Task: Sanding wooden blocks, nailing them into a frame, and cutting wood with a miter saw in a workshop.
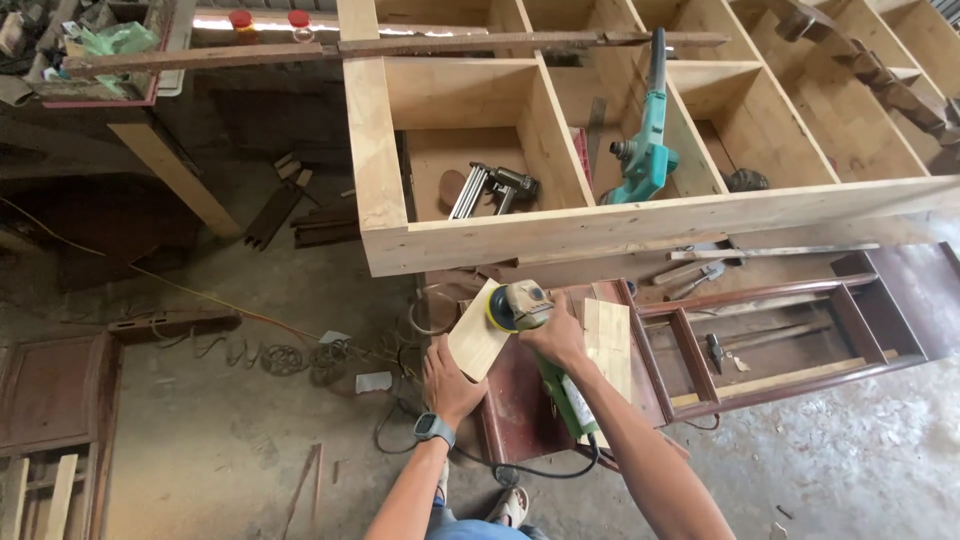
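Sander [528, 318] gripped by right hand [555, 338], left hand [450, 380] steadying tilted board [478, 343] edge

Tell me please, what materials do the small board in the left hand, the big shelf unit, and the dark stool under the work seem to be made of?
Small board: pale bare wood, unfinished, grain faintly visible.
Shelf unit: light raw wood, probably plywood or softwood boards, no paint or varnish.
Dark stool: wood with a reddish-brown glossy finish, likely varnished.
Sander in the right hand: green plastic-looking body, yellow pad.
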